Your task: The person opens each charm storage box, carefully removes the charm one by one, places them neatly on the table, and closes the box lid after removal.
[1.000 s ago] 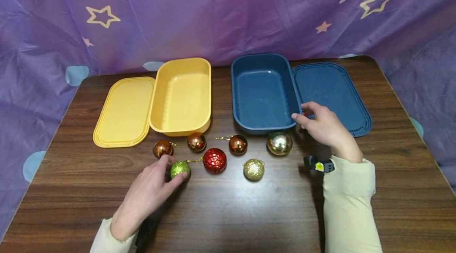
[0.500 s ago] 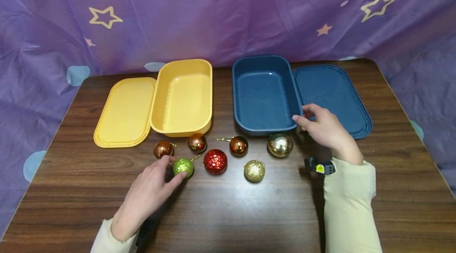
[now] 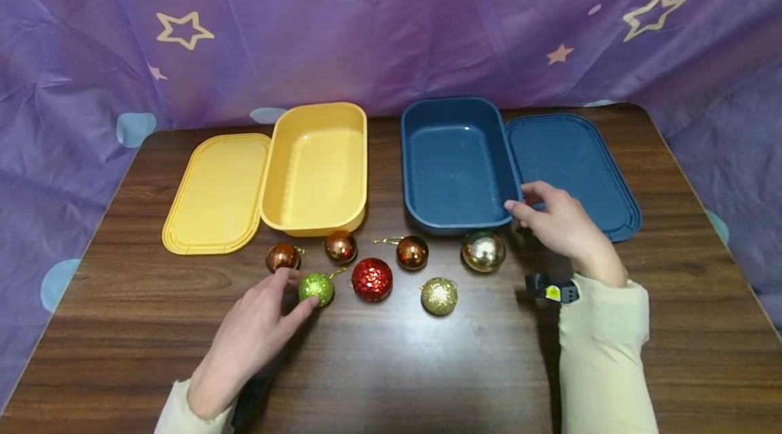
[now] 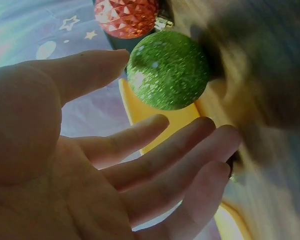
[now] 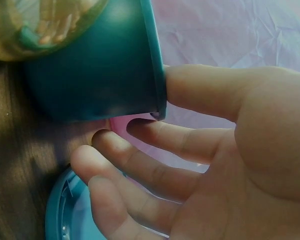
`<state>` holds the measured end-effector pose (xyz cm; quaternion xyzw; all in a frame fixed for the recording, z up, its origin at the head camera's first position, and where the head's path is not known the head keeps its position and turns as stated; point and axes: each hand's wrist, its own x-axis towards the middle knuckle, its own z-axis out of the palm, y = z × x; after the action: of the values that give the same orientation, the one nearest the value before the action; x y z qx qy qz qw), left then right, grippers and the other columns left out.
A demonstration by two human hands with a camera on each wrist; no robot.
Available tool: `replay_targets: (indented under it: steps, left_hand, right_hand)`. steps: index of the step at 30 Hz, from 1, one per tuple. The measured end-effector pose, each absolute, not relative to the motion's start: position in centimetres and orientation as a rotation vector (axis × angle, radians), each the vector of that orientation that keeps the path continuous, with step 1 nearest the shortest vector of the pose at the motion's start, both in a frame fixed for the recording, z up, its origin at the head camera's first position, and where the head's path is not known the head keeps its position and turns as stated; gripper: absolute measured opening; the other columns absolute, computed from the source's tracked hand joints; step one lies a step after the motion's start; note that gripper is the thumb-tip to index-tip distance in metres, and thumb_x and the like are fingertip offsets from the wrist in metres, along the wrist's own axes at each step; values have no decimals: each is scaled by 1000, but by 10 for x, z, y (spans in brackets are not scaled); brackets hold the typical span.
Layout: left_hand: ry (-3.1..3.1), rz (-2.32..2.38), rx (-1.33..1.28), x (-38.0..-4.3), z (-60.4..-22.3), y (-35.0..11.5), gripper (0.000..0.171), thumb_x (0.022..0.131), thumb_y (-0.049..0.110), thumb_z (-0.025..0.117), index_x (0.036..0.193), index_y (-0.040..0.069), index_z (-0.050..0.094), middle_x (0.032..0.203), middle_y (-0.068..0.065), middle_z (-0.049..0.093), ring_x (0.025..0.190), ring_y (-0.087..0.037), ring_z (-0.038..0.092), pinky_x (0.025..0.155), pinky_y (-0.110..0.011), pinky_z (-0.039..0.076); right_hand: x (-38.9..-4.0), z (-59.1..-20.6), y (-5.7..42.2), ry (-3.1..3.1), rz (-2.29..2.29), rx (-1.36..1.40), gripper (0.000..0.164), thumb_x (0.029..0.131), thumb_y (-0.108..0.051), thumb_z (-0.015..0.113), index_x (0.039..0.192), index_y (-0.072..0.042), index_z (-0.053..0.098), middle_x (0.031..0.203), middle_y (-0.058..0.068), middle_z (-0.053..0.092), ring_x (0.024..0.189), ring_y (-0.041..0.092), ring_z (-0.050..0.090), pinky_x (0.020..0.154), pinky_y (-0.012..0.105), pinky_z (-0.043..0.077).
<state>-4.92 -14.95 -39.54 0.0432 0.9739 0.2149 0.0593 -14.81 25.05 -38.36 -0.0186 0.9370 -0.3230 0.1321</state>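
Note:
My left hand [image 3: 250, 325] is beside a glittery green bauble [image 3: 315, 289], thumb tip right at its edge. In the left wrist view the green bauble [image 4: 168, 71] lies past the thumb, and the fingers [image 4: 162, 162] are loosely spread below it. At the near right corner of the blue box [image 3: 459, 225], my right hand [image 3: 565, 225] has its thumb against the rim. The right wrist view shows the other fingers [image 5: 140, 162] relaxed beside the box wall [image 5: 97, 75]. Around the left hand lie a copper bauble [image 3: 283, 257] and a red bauble [image 3: 372, 280].
A yellow box [image 3: 314, 227] stands left of the blue one, its lid [image 3: 216, 193] flat beside it. The blue lid [image 3: 571, 166] lies at right. Other baubles in front are copper [image 3: 341, 246], copper [image 3: 412, 252], shiny gold [image 3: 483, 251] and glittery gold [image 3: 439, 296].
The green bauble has rolled slightly to the right, and its gold string has swung away from the red bauble. Both hands stay nearly in place; the view has shifted a little.

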Motion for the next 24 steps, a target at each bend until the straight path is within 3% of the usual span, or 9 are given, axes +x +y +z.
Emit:
replay_targets:
  steps: [6, 11, 15, 20, 24]
  left_hand:
    - [3050, 692, 176, -42, -385, -148, 32, 87, 31, 71, 109, 9, 65, 100, -10, 68, 94, -27, 64, 80, -47, 51]
    - [3153, 878, 290, -45, -376, -141, 20, 84, 20, 74, 100, 11, 67, 86, -1, 63, 77, -13, 58, 68, -33, 50]
    - [3146, 1118, 402, -56, -368, -129, 19, 82, 15, 75, 99, 11, 67, 83, 0, 60, 71, -9, 54, 62, -24, 48]
    - [2948, 1432, 408, -77, -356, -105, 22, 86, 14, 72, 106, 8, 66, 88, -1, 63, 76, -9, 58, 64, -21, 51]
    - [2760, 1588, 325, -96, -350, -85, 25, 90, 17, 67, 113, 7, 64, 99, -6, 68, 87, -14, 64, 73, -26, 55]
  right_hand:
    - [-147, -384, 251, 2737, -930, -71, 60, 99, -40, 47, 137, 6, 42, 98, 20, 68, 93, 31, 63, 78, 37, 46]
    - [-147, -384, 250, 2743, -938, -78, 59, 99, -39, 48, 136, 6, 43, 97, 19, 69, 91, 30, 64, 77, 35, 45]
    - [-148, -384, 250, 2746, -933, -80, 58, 99, -38, 48, 136, 7, 43, 96, 19, 69, 92, 30, 63, 78, 37, 45]
    - [-149, -384, 251, 2753, -925, -76, 58, 100, -38, 48, 136, 7, 43, 97, 20, 69, 91, 30, 64, 78, 38, 46]
    - [-148, -385, 251, 2746, -932, -84, 59, 99, -38, 48, 136, 7, 43, 97, 20, 69, 91, 30, 64, 79, 41, 46]
